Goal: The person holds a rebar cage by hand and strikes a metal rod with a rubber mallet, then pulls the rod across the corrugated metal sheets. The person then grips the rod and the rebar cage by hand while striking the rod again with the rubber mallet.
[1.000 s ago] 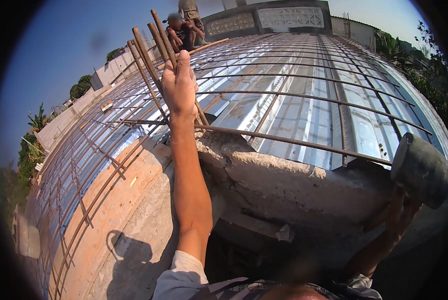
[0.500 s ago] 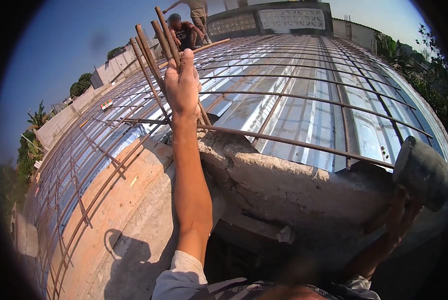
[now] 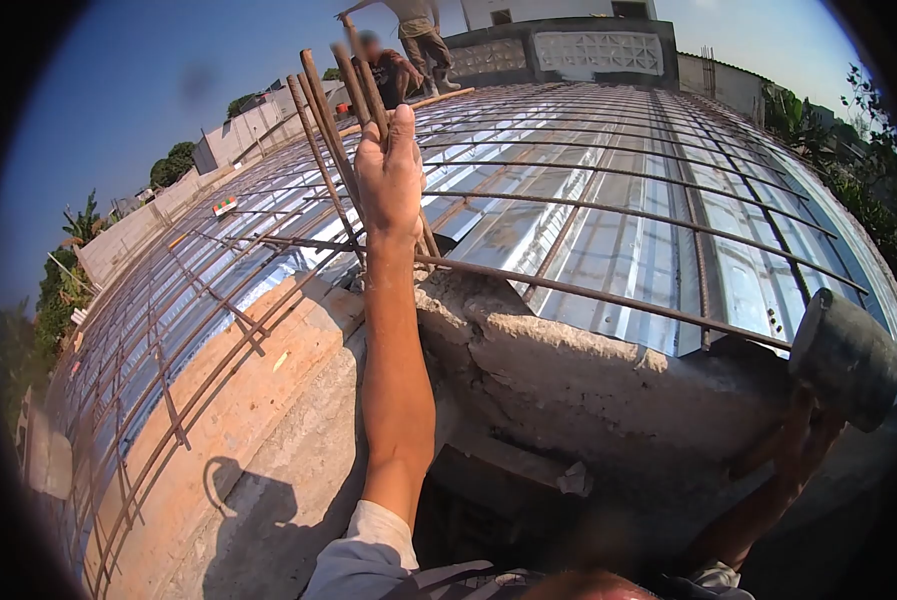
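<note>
My left hand (image 3: 392, 178) is wrapped round upright rusty rebar rods (image 3: 370, 85) that rise from the corner of the concrete wall. More upright rods (image 3: 325, 130) stand just left of its fingers. At the right, my right hand (image 3: 806, 435) is raised under a dark bucket (image 3: 845, 358) and grips it from below; shade hides part of its fingers. The bucket is tilted, beside the end of a long horizontal rebar (image 3: 608, 290).
A rebar grid lies over shiny corrugated metal sheets (image 3: 608, 240). The rough concrete wall edge (image 3: 568, 340) runs in front of me, with a dark gap below. Two people (image 3: 423, 45) (image 3: 388, 75) are at the far edge, near a block parapet (image 3: 598, 52).
The whole view has shifted slightly, so the rods and my left hand appear lower and further right. Both hands keep their holds.
</note>
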Available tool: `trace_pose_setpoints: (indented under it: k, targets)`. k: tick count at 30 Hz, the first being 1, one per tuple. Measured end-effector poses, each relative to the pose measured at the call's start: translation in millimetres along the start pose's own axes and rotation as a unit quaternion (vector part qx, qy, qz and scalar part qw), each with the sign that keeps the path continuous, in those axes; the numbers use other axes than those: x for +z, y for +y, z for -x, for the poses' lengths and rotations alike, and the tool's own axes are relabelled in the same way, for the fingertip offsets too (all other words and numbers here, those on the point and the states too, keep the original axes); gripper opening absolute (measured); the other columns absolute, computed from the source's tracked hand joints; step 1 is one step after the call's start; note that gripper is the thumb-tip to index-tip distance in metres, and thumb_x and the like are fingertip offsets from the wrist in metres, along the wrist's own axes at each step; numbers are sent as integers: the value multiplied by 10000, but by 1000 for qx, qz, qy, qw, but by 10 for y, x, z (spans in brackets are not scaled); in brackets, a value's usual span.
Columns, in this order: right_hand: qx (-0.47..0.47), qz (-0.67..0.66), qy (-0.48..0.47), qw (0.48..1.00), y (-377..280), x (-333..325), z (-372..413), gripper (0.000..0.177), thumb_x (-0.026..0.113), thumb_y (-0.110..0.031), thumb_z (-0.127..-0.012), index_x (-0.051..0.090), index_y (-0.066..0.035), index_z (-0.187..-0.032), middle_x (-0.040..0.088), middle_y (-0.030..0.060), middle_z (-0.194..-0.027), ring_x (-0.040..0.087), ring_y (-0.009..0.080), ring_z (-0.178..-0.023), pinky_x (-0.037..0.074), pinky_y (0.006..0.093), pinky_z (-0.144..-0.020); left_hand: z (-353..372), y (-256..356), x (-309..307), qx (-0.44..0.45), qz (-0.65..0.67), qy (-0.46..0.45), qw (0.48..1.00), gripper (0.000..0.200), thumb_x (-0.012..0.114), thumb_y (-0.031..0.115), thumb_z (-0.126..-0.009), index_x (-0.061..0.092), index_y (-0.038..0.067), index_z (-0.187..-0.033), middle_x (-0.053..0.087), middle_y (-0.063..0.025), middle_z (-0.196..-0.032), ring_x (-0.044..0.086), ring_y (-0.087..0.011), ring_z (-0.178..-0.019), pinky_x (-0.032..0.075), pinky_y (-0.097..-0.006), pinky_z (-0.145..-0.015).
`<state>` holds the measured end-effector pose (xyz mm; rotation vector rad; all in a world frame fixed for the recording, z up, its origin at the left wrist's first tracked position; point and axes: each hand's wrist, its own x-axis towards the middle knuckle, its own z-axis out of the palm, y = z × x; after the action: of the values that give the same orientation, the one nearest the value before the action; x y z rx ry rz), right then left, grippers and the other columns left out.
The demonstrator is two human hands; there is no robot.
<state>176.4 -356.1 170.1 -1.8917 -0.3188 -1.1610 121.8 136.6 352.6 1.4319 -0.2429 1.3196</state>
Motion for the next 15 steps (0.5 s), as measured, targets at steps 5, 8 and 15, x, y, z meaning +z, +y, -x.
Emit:
trace_pose_setpoints:
  k: [5, 8, 15]
  targets:
    - [-47, 24, 43, 998, -82, 59, 3, 366, 650, -255, -943, 623, -3, -1207, 632, 117, -1110, 567, 198, -920, 433, 353, -705, -2, 18, 16, -2, -5, 5, 1000, 217, 572, 309, -1024, 573, 98, -973, 343, 102, -590, 278, -1, -449, 201, -198, -380]
    - [14, -2, 9, 1000, -72, 32, 25, 362, 658, -249, -942, 622, -13, -1214, 624, 117, -1098, 558, 194, -906, 430, 356, -701, -10, 10, 10, -2, -2, 2, 1000, 220, 568, 310, -1026, 578, 94, -987, 346, 101, -592, 280, -1, -450, 200, -198, -380]
    - [6, -3, 10, 1000, -101, 30, 33, 342, 660, -236, -944, 623, -24, -1210, 603, 112, -1080, 545, 191, -860, 426, 350, -669, 0, 14, 9, -3, -16, 5, 1000, 217, 570, 310, -1025, 557, 112, -937, 347, 102, -591, 278, 2, -447, 202, -197, -380]
